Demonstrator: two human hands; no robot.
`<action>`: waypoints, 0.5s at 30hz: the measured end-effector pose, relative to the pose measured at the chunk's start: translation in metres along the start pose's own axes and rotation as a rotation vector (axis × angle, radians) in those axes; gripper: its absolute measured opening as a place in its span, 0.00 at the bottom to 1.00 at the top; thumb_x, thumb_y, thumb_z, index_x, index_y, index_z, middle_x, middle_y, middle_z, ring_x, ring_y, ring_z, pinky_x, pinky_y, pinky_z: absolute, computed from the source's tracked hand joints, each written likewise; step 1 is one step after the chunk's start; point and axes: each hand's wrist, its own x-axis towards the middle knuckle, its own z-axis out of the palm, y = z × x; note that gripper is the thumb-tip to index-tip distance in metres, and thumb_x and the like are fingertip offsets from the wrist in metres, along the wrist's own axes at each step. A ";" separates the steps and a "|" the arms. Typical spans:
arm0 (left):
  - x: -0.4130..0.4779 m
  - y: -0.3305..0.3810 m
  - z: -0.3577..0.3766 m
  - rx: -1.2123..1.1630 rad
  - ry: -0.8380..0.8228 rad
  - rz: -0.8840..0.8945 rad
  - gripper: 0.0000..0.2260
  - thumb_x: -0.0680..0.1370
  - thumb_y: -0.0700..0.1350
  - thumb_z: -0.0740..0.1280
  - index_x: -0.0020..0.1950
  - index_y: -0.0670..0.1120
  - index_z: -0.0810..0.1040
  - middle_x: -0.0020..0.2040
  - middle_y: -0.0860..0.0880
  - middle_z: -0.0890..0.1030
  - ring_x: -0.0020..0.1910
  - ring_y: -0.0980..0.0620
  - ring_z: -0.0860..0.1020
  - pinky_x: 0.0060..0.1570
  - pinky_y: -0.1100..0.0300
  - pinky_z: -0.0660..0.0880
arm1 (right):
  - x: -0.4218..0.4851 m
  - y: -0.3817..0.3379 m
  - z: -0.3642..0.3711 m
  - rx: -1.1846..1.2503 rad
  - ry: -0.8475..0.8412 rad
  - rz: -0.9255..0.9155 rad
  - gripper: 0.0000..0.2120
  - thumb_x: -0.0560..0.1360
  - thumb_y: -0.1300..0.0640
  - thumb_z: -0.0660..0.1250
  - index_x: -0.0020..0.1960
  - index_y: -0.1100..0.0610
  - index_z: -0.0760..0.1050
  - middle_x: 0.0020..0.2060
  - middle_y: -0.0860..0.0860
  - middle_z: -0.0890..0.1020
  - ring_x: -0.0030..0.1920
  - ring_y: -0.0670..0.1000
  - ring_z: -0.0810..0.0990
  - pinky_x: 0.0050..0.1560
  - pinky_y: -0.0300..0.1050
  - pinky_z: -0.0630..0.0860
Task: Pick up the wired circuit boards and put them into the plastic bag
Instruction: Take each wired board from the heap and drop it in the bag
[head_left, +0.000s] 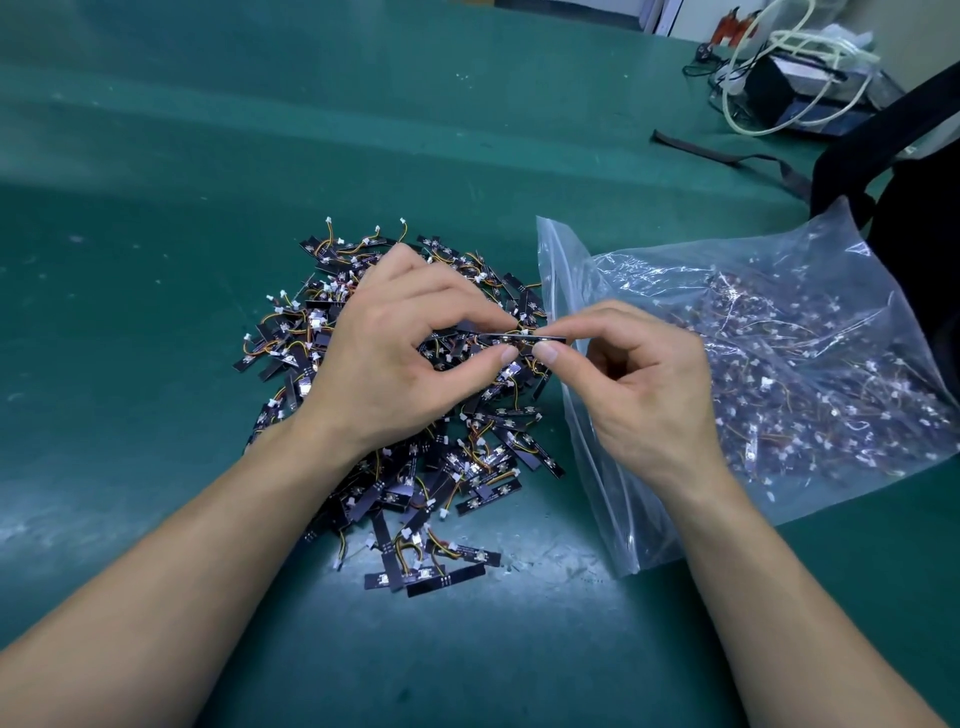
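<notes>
A heap of small black wired circuit boards (426, 483) with orange and yellow leads lies on the green table. My left hand (395, 353) hovers over the heap and pinches one end of a thin black circuit board (524, 339). My right hand (639, 384) pinches the other end of that same board between thumb and forefinger, just in front of the bag's mouth. The clear plastic bag (810, 291) lies to the right, holding many boards.
The green table (208, 208) stretches wide to the left and back. At the back right sit a dark box with white cables (795, 88) and a black strap (727, 153). A black bag (914, 171) lies behind the plastic bag.
</notes>
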 end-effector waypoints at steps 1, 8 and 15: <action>0.000 0.000 0.000 -0.004 0.002 -0.001 0.06 0.75 0.45 0.77 0.48 0.44 0.87 0.45 0.50 0.84 0.43 0.45 0.77 0.47 0.51 0.71 | 0.000 0.000 0.000 -0.004 0.005 -0.004 0.03 0.75 0.56 0.75 0.48 0.50 0.84 0.38 0.45 0.82 0.29 0.45 0.69 0.33 0.34 0.64; 0.000 -0.001 0.000 -0.008 0.009 0.021 0.02 0.76 0.43 0.76 0.45 0.45 0.86 0.43 0.51 0.84 0.42 0.45 0.76 0.46 0.52 0.71 | -0.003 -0.002 0.002 0.013 0.005 0.025 0.09 0.73 0.55 0.77 0.52 0.46 0.83 0.38 0.41 0.80 0.26 0.47 0.69 0.31 0.33 0.64; 0.001 0.000 0.000 -0.001 0.003 0.049 0.03 0.77 0.43 0.76 0.45 0.45 0.86 0.44 0.52 0.84 0.42 0.48 0.76 0.47 0.55 0.69 | -0.001 0.000 0.003 -0.033 0.003 -0.013 0.03 0.75 0.52 0.75 0.49 0.47 0.84 0.37 0.40 0.81 0.28 0.45 0.69 0.31 0.34 0.64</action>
